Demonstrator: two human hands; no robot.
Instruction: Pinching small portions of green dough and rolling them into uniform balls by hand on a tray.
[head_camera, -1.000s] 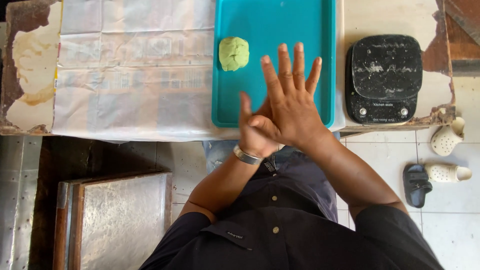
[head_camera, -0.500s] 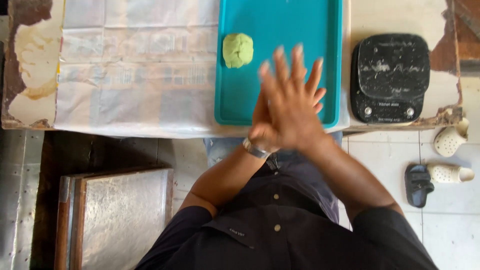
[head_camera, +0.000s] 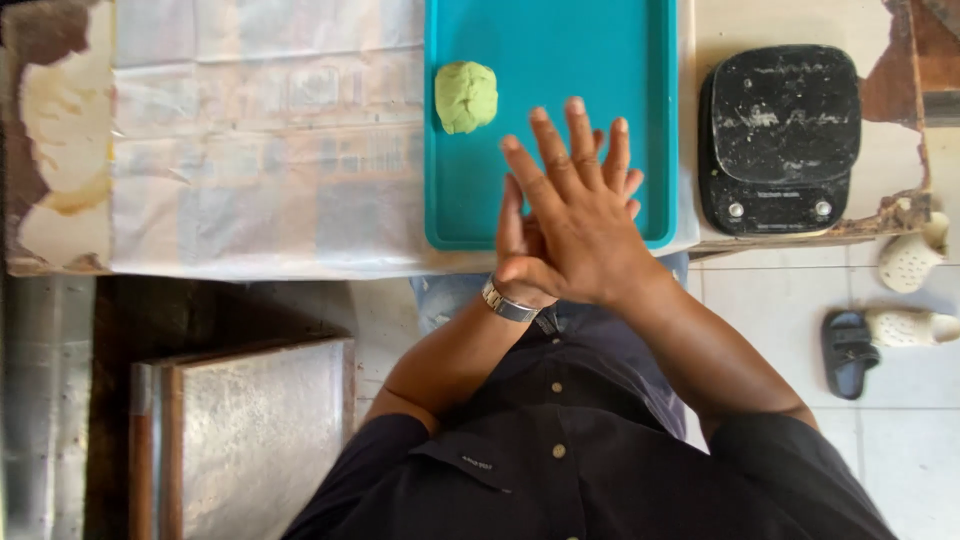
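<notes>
Right hand (head_camera: 585, 225) lies flat over left hand (head_camera: 520, 240), palms pressed, fingers straight and slightly spread; whether anything sits between them is hidden. Pale green dough ball (head_camera: 466, 96) rests alone on teal plastic tray (head_camera: 560, 40), clear of the hands. Black kitchen scale (head_camera: 780, 135) sits beside it.

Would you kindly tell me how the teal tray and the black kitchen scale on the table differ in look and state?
The teal tray is a bright, clean rectangle, while the black scale is squarish with rounded corners and streaked with white dust. The tray carries a green dough ball; the scale's top has nothing on it. The pressed-together hands, right hand uppermost, hover over the tray, not the scale. Both lie flat near the table's front edge.
</notes>
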